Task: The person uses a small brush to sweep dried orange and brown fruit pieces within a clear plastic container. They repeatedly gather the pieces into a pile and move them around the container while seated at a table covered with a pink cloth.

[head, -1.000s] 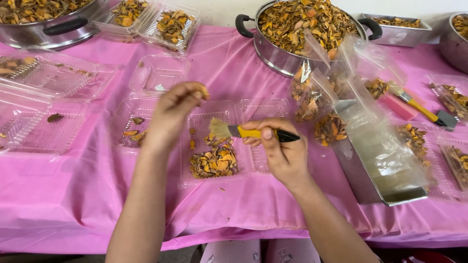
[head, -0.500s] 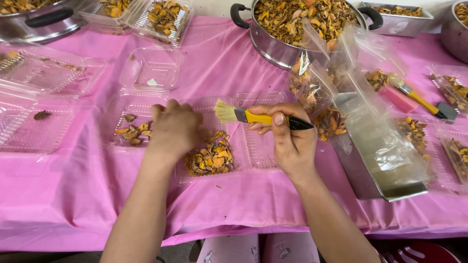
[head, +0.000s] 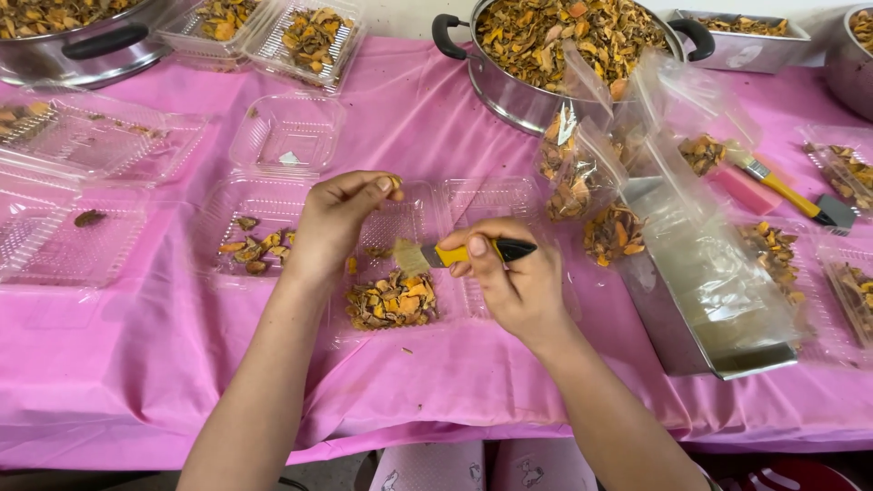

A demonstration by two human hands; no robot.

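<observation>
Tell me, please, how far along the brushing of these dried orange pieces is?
Done, apparently: a few pieces lie in the left clear tray. In hand: the left hand pinches one piece; the right hand holds a small brush. Left: a pile below and a full pot.

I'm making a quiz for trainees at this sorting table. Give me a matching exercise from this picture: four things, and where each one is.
Things:
1. yellow-handled brush
2. small orange piece
3. big steel pot
4. second brush

Places:
A. lying at the table's right
B. pinched in the left hand
C. held in the right hand
D. at the table's far side, full of dried pieces

Pairs: 1-C, 2-B, 3-D, 4-A
</observation>
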